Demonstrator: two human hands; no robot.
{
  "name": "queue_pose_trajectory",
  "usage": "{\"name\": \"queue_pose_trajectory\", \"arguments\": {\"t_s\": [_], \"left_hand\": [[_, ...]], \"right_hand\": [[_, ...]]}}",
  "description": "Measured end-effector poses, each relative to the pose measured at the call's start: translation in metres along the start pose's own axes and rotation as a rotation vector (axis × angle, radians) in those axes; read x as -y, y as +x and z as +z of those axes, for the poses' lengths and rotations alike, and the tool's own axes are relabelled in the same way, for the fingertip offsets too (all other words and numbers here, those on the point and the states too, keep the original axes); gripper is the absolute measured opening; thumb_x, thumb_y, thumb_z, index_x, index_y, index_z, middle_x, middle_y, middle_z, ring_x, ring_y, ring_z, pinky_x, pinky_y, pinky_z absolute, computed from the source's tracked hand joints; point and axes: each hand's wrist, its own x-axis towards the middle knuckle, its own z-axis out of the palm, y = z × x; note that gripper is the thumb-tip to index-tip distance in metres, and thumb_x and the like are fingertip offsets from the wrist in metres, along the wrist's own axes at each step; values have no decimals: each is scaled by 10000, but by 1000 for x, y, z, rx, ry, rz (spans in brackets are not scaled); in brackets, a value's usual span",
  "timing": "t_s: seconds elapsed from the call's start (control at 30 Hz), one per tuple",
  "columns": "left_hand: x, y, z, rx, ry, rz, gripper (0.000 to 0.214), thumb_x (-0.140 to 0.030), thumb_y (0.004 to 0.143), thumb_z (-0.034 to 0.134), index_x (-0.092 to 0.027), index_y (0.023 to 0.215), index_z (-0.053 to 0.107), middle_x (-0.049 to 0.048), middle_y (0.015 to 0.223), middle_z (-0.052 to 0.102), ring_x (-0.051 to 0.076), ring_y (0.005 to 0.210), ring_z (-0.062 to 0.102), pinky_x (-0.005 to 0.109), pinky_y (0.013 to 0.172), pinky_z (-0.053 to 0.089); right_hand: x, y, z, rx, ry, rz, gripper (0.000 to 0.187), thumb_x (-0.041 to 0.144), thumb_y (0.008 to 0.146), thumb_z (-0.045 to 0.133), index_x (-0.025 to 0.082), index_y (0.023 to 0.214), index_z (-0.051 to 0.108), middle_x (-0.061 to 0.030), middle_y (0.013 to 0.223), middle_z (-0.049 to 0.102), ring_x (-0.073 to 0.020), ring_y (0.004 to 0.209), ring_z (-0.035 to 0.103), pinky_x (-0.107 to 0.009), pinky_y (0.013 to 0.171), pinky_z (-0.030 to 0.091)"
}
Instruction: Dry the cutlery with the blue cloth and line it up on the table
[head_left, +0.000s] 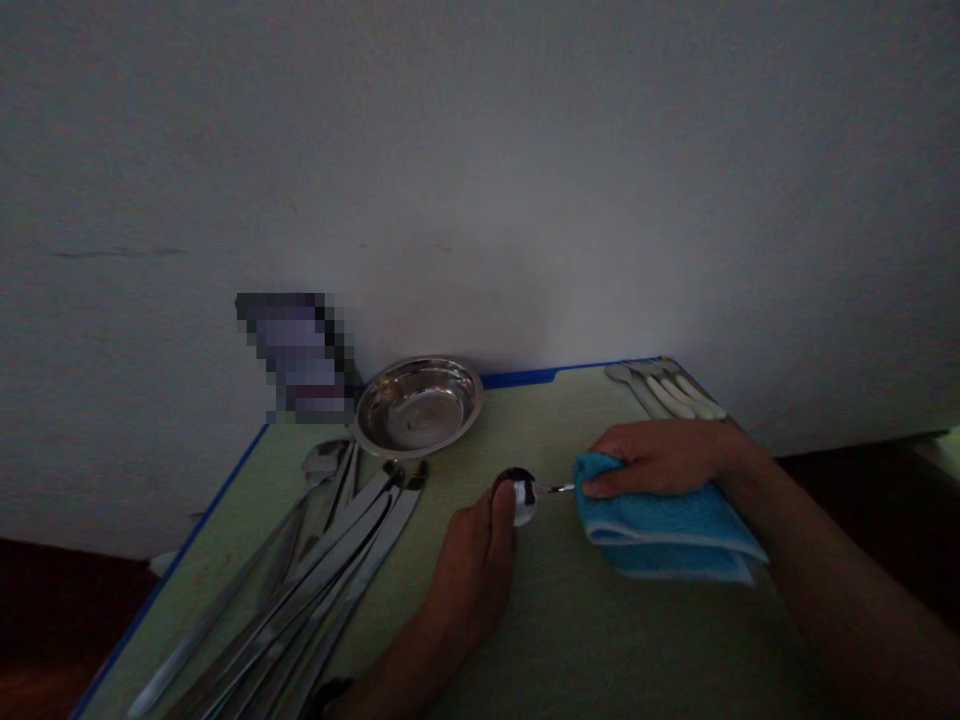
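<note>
My left hand [469, 575] pinches the bowl of a steel spoon [523, 494] on the pale green table [570, 640]. The spoon's handle runs right into a folded blue cloth [667, 535]. My right hand [667, 455] lies over the cloth's top edge, fingers closed on the cloth around the handle. Both hands rest low on the table surface.
A round steel bowl [418, 405] stands at the back by the wall. Several long steel utensils [315, 570] lie fanned out at the left. A few white-handled spoons [667, 390] lie at the back right corner. A blurred object [296, 355] stands beside the bowl.
</note>
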Motion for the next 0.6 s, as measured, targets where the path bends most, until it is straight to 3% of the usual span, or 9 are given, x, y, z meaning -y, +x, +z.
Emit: {"name": "queue_pose_trajectory", "arguments": {"t_s": [0.1, 0.2, 0.3, 0.4, 0.47, 0.6], "left_hand": [[2, 2, -1, 61, 29, 39, 431, -406, 915, 227, -176, 683, 509, -6, 579, 513, 140, 534, 462, 252, 525, 293], [4, 2, -2, 65, -7, 53, 458, -421, 916, 196, -184, 627, 461, -11, 564, 467, 137, 538, 426, 257, 527, 284], [8, 0, 0, 23, -105, 54, 473, -454, 914, 143, -196, 601, 387, -36, 528, 359, 127, 511, 355, 254, 506, 260], [8, -1, 2, -13, -150, 54, 460, -445, 918, 129, -198, 620, 377, -39, 542, 349, 124, 512, 357, 247, 505, 265], [5, 0, 2, 2, -83, 82, 401, -410, 918, 203, -191, 673, 433, -28, 579, 428, 131, 551, 430, 245, 537, 298], [-2, 1, 1, 81, 143, 138, 258, -342, 891, 332, -186, 797, 516, 1, 668, 577, 157, 630, 550, 250, 590, 343]], "right_hand": [[6, 20, 10, 23, 10, -117, 293, 361, 838, 450, 152, 637, 495, 44, 578, 467, -71, 540, 443, -192, 526, 370], [8, 31, 16, -22, 87, -126, 301, 359, 831, 463, 151, 615, 498, 48, 557, 453, -66, 513, 424, -191, 500, 359], [4, 40, 21, -324, 443, -118, 297, 420, 794, 515, 157, 659, 545, 36, 584, 516, -76, 518, 465, -206, 519, 393], [0, 55, 28, -768, 1113, -83, 272, 440, 711, 614, 172, 710, 567, 35, 566, 565, -92, 489, 507, -221, 500, 414], [-3, 68, 33, -897, 1488, -71, 279, 428, 660, 668, 173, 667, 554, 27, 511, 568, -122, 475, 533, -247, 485, 429], [-10, 88, 43, -1044, 1658, -99, 289, 454, 663, 658, 195, 660, 531, 45, 456, 555, -138, 485, 561, -253, 495, 455]]}}
